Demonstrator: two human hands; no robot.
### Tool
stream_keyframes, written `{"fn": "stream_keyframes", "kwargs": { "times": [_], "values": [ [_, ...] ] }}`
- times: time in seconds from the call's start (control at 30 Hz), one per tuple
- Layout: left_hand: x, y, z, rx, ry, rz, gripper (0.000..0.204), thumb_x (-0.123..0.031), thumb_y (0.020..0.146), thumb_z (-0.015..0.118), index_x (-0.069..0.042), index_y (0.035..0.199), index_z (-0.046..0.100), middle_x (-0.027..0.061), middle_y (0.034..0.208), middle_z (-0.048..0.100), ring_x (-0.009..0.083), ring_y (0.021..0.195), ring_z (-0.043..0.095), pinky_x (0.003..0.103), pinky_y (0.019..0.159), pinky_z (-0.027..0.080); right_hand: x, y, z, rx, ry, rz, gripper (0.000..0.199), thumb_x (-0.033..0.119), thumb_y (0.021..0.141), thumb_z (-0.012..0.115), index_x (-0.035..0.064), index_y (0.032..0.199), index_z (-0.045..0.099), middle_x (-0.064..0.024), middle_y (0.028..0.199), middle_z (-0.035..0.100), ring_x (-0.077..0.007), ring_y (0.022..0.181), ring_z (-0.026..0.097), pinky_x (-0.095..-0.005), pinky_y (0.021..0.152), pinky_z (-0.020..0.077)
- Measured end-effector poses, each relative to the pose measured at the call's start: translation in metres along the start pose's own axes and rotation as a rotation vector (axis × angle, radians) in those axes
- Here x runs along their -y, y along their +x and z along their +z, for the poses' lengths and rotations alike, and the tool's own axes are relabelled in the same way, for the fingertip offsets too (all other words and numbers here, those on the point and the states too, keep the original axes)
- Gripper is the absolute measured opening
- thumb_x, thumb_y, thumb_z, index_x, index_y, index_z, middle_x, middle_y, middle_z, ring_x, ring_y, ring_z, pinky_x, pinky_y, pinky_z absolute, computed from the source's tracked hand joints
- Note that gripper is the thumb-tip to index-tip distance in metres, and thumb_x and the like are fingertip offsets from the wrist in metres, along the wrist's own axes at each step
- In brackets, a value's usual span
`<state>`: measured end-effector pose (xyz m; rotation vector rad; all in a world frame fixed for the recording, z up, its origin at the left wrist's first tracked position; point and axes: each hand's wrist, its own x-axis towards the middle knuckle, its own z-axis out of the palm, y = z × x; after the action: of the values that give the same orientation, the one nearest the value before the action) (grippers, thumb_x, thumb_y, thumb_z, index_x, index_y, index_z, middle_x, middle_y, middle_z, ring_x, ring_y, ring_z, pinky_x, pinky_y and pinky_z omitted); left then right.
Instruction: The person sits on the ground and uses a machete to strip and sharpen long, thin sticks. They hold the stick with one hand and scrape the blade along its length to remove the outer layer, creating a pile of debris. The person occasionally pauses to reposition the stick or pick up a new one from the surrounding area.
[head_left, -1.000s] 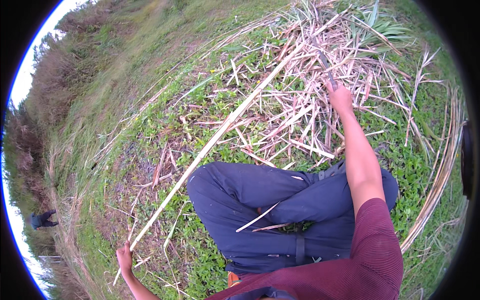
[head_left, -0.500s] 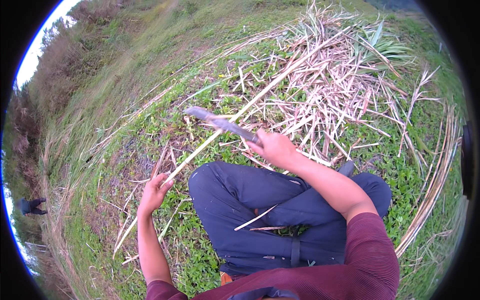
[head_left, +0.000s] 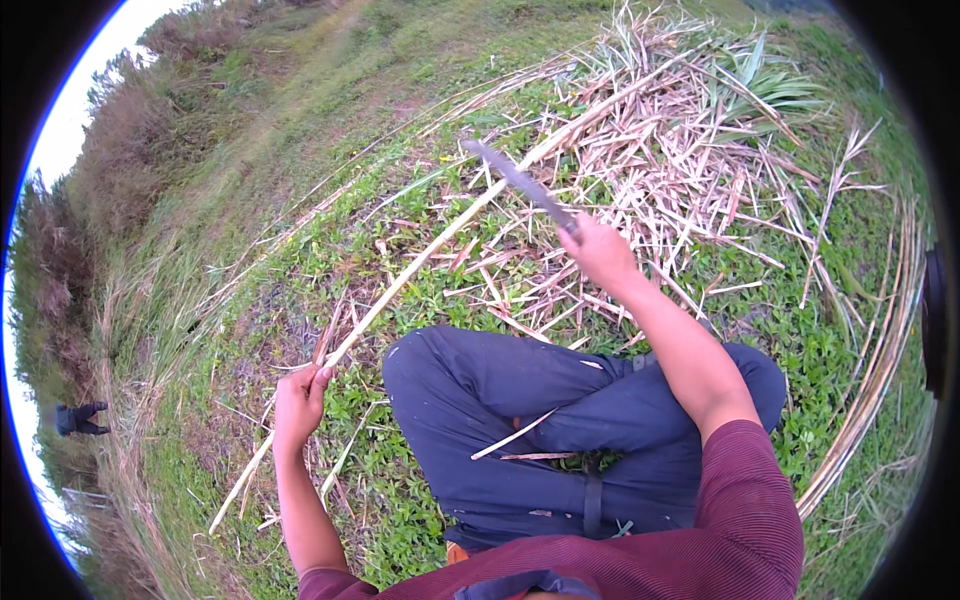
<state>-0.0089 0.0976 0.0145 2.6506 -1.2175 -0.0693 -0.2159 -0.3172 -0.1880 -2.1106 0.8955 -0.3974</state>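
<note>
Left hand (head_left: 298, 400) clenched on long cane stalk (head_left: 450, 228), which runs diagonally up into the cut-stalk pile (head_left: 680, 170). Right hand (head_left: 600, 250) grips machete (head_left: 520, 183), blade crossing above stalk. Bent knees (head_left: 480, 390) below, grass (head_left: 330, 250) all around.

Your top: maroon ribbed, short sleeves | your forearms: bare | your trousers: dark navy, creased | your belt: dark strap with buckle at waist

The left hand (head_left: 298, 400) grips a long pale cane stalk (head_left: 440, 240) near its lower end. The right hand (head_left: 598, 250) holds a machete (head_left: 520, 185), blade raised above the stalk. Cut stalks (head_left: 680, 170) lie heaped on the grass (head_left: 300, 150) beyond the dark-trousered knees (head_left: 500, 390).
</note>
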Motion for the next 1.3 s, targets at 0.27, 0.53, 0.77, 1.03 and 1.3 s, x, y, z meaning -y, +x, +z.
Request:
{"fn": "stream_keyframes", "kwargs": {
  "times": [0.27,0.53,0.77,1.03,1.3],
  "values": [
    [-0.003,-0.013,-0.012,-0.251,0.09,0.099,0.018,-0.017,0.093,0.07,0.001,0.094,0.073,0.0139,0.073,0.067,0.0268,0.058,0.06,0.035,0.056,0.044,0.034,-0.015,0.011,-0.059,-0.131,-0.29,0.035,0.044,0.095,0.062,0.0092,0.099,0.057,-0.0127,0.076,0.07,-0.0321,0.064,0.069,-0.0482,0.059,0.0549],
    [0.0,-0.022,-0.002,-0.409,0.172,0.128,0.016,-0.015,0.09,0.073,0.0,0.095,0.072,0.012,0.076,0.067,0.0265,0.058,0.06,0.036,0.055,0.044,0.02,-0.014,-0.02,0.003,0.109,0.076,0.038,0.042,0.1,0.057,0.0047,0.097,0.058,-0.0168,0.074,0.069,-0.0329,0.063,0.068,-0.0461,0.06,0.0554],
    [-0.014,-0.031,-0.009,-0.468,0.231,0.069,0.016,-0.009,0.086,0.075,0.0,0.1,0.074,0.0101,0.073,0.063,0.0245,0.056,0.056,0.036,0.054,0.043,0.081,-0.05,-0.003,-0.054,-0.148,-0.347,0.035,0.044,0.097,0.061,0.0085,0.098,0.057,-0.0133,0.073,0.068,-0.0338,0.066,0.069,-0.0493,0.06,0.0543],
    [-0.006,-0.041,-0.004,-0.527,0.268,0.081,0.014,-0.006,0.086,0.074,0.0,0.099,0.075,0.0104,0.074,0.063,0.0249,0.061,0.058,0.037,0.056,0.043,0.021,-0.02,-0.043,-0.115,-0.032,0.044,0.037,0.039,0.102,0.052,0.0029,0.097,0.058,-0.0148,0.074,0.069,-0.0296,0.067,0.07,-0.0469,0.067,0.0563],
    [-0.005,-0.042,-0.013,-0.496,0.256,0.091,0.008,-0.01,0.092,0.068,-0.002,0.094,0.07,0.011,0.075,0.062,0.0297,0.062,0.058,0.04,0.058,0.043,0.039,-0.028,0.004,-0.168,-0.189,-0.355,0.039,0.042,0.1,0.058,0.0043,0.094,0.055,-0.0136,0.069,0.067,-0.0297,0.059,0.067,-0.0446,0.057,0.0552]
  ]
}}
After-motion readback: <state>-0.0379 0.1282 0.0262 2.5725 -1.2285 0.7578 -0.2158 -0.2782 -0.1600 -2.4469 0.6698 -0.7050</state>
